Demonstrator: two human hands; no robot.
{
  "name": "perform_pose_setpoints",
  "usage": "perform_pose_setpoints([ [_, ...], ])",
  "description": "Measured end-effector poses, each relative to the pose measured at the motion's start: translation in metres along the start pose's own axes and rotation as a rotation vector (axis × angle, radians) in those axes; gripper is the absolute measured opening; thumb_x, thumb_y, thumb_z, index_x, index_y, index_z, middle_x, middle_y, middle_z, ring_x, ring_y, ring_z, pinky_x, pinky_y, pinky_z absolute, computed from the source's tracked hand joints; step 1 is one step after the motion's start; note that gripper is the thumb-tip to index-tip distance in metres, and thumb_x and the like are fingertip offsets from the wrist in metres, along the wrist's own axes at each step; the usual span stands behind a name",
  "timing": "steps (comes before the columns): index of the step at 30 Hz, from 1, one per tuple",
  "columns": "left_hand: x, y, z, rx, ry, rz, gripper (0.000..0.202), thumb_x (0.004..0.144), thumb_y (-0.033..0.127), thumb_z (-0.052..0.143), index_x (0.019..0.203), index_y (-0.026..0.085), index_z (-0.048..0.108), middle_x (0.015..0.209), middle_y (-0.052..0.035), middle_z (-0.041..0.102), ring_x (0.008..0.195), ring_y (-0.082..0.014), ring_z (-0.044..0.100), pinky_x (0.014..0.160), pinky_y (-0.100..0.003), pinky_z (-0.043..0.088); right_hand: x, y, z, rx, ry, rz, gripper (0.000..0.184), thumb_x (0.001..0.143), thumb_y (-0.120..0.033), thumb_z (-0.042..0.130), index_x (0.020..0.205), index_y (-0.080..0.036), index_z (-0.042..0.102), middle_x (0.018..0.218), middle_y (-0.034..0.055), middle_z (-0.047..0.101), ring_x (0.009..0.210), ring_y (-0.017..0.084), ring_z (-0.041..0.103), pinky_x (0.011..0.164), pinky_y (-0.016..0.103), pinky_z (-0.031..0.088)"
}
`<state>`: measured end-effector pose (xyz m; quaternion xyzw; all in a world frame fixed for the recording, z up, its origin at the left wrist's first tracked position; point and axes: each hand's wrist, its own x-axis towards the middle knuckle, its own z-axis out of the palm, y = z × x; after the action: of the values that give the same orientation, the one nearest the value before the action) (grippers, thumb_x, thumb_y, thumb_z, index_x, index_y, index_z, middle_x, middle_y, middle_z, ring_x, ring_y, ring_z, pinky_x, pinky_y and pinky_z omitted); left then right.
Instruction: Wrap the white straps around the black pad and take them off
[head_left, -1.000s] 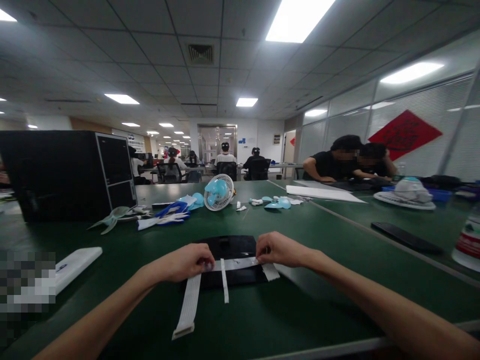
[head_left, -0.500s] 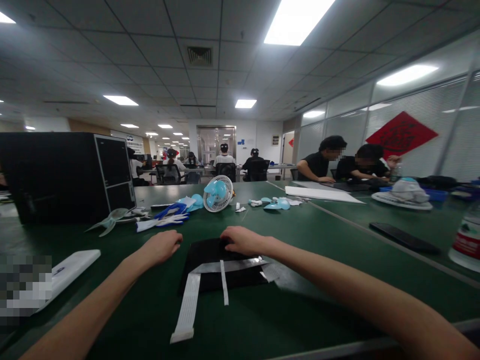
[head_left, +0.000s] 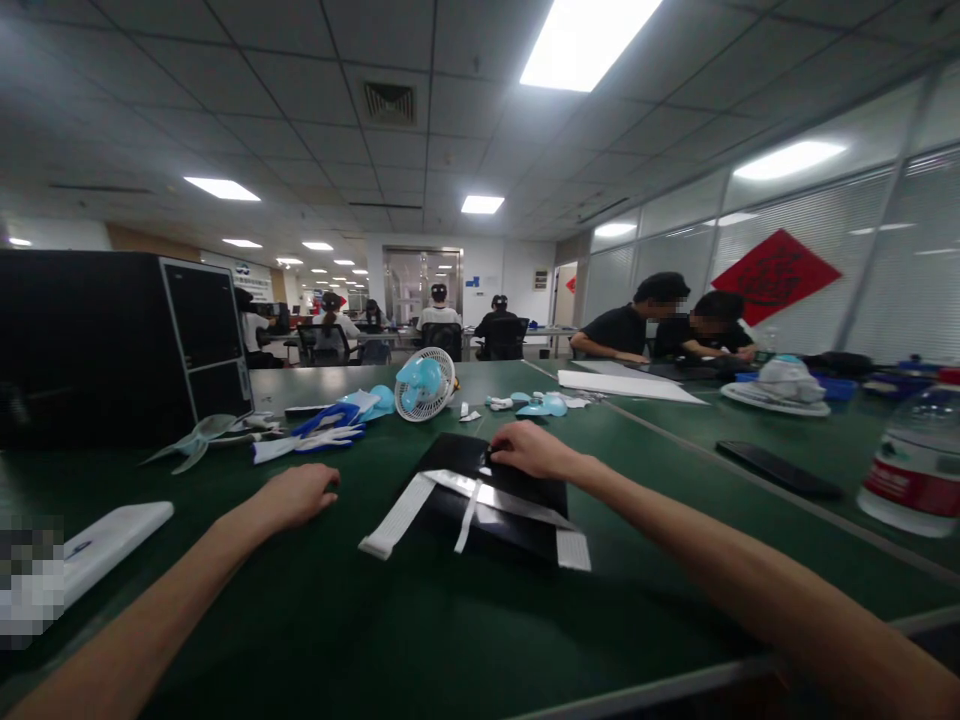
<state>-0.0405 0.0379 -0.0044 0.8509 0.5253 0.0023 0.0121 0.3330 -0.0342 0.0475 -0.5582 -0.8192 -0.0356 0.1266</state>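
Observation:
My right hand (head_left: 532, 452) pinches the far edge of a glossy black panel (head_left: 525, 545) in front of me. The panel is tilted, its far side raised off the green table. White flat ribbon cables (head_left: 401, 515) lie across its face, their ends hanging past its edges. To the left, my left hand (head_left: 300, 493) hovers or rests low over the table, apart from the panel. Its fingers are loosely bent, with a gap by the thumb and nothing visible between them. Fingertips of the right hand behind the panel's edge are hidden.
Beyond the panel lie a small white-and-blue fan (head_left: 425, 385), blue-and-white gloves (head_left: 311, 435) and blue fan blades (head_left: 544, 404). A black computer case (head_left: 97, 350) stands left, above a white box (head_left: 116, 545). At right are a phone (head_left: 776, 468) and a water bottle (head_left: 911, 470). Co-workers sit farther back.
My right hand has lifted the panel's far side and shifted it right, so its face and cables have turned. The left hand stays nearly in place. The view has swung slightly right.

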Motion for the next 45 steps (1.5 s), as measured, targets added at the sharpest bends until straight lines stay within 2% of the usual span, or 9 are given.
perform_pose_setpoints([
  [6, 0.004, -0.009, 0.009, -0.06, -0.033, 0.014, 0.042, 0.078, 0.04, 0.048, 0.113, 0.021, 0.06, 0.113, -0.0088, 0.064, 0.1, -0.0237, 0.06, 0.082, -0.034, 0.047, -0.064, 0.104, -0.044, -0.117, 0.081, 0.4, 0.025, 0.079, -0.03, 0.054, 0.086, -0.015, 0.072, 0.083, 0.0066, 0.07, 0.075, 0.017, 0.061, 0.067, 0.024, 0.041],
  [11, 0.005, -0.01, 0.01, -0.073, -0.04, 0.019, 0.043, 0.078, 0.041, 0.048, 0.115, 0.021, 0.059, 0.115, -0.0089, 0.063, 0.102, -0.0242, 0.06, 0.082, -0.034, 0.048, -0.125, 0.183, -0.061, -0.186, 0.081, 0.75, 0.026, 0.077, -0.032, 0.057, 0.088, -0.015, 0.072, 0.09, 0.0096, 0.069, 0.08, 0.019, 0.061, 0.069, 0.024, 0.041],
  [17, 0.002, -0.006, 0.005, -0.052, -0.049, -0.002, 0.044, 0.078, 0.041, 0.048, 0.115, 0.02, 0.059, 0.118, -0.0091, 0.062, 0.104, -0.0243, 0.059, 0.083, -0.035, 0.048, -0.179, 0.227, -0.065, -0.153, 0.036, 0.969, 0.02, 0.074, -0.026, 0.058, 0.081, -0.013, 0.072, 0.086, 0.0135, 0.068, 0.074, 0.019, 0.061, 0.063, 0.026, 0.039],
  [21, 0.007, -0.012, 0.01, -0.04, -0.013, 0.032, 0.043, 0.077, 0.042, 0.048, 0.112, 0.021, 0.06, 0.113, -0.0089, 0.065, 0.101, -0.0248, 0.06, 0.082, -0.035, 0.048, -0.193, 0.237, -0.059, -0.151, 0.023, 1.044, 0.016, 0.071, -0.024, 0.06, 0.076, -0.014, 0.071, 0.086, 0.0142, 0.067, 0.073, 0.02, 0.06, 0.061, 0.027, 0.039],
  [28, 0.011, -0.016, 0.016, -0.062, -0.023, 0.02, 0.044, 0.077, 0.042, 0.049, 0.114, 0.021, 0.06, 0.115, -0.0099, 0.063, 0.102, -0.026, 0.06, 0.082, -0.037, 0.049, -0.195, 0.242, -0.052, -0.14, 0.002, 1.075, 0.014, 0.071, -0.026, 0.06, 0.076, -0.015, 0.068, 0.086, 0.0125, 0.066, 0.077, 0.02, 0.061, 0.063, 0.026, 0.04],
  [32, 0.007, -0.013, 0.013, -0.078, -0.022, 0.026, 0.044, 0.077, 0.041, 0.048, 0.114, 0.02, 0.059, 0.114, -0.0109, 0.064, 0.101, -0.0261, 0.06, 0.082, -0.037, 0.05, -0.202, 0.224, -0.06, -0.196, 0.044, 1.107, 0.026, 0.077, -0.041, 0.054, 0.082, -0.017, 0.065, 0.093, 0.0137, 0.065, 0.082, 0.025, 0.061, 0.064, 0.031, 0.042],
  [37, 0.006, -0.01, 0.011, -0.057, -0.024, 0.012, 0.044, 0.077, 0.041, 0.048, 0.115, 0.02, 0.059, 0.118, -0.0115, 0.062, 0.105, -0.0273, 0.059, 0.084, -0.039, 0.049, -0.237, 0.198, -0.064, -0.16, 0.12, 1.158, 0.038, 0.076, -0.055, 0.051, 0.07, -0.019, 0.063, 0.083, 0.016, 0.067, 0.071, 0.028, 0.063, 0.058, 0.037, 0.044],
  [43, 0.01, -0.014, 0.017, -0.038, -0.021, 0.03, 0.046, 0.077, 0.043, 0.047, 0.115, 0.019, 0.059, 0.118, -0.0115, 0.062, 0.105, -0.0267, 0.059, 0.085, -0.038, 0.049, -0.282, 0.176, -0.048, 0.082, 0.133, 1.13, 0.043, 0.072, -0.062, 0.052, 0.059, -0.022, 0.06, 0.065, 0.0139, 0.066, 0.057, 0.025, 0.063, 0.055, 0.037, 0.047],
  [45, 0.01, -0.014, 0.017, -0.036, -0.023, 0.023, 0.047, 0.077, 0.044, 0.047, 0.116, 0.02, 0.058, 0.119, -0.0109, 0.062, 0.105, -0.0266, 0.059, 0.084, -0.037, 0.049, -0.285, 0.164, -0.042, 0.098, 0.24, 1.084, 0.039, 0.069, -0.06, 0.056, 0.059, -0.023, 0.061, 0.06, 0.0129, 0.065, 0.051, 0.023, 0.062, 0.049, 0.034, 0.047],
])
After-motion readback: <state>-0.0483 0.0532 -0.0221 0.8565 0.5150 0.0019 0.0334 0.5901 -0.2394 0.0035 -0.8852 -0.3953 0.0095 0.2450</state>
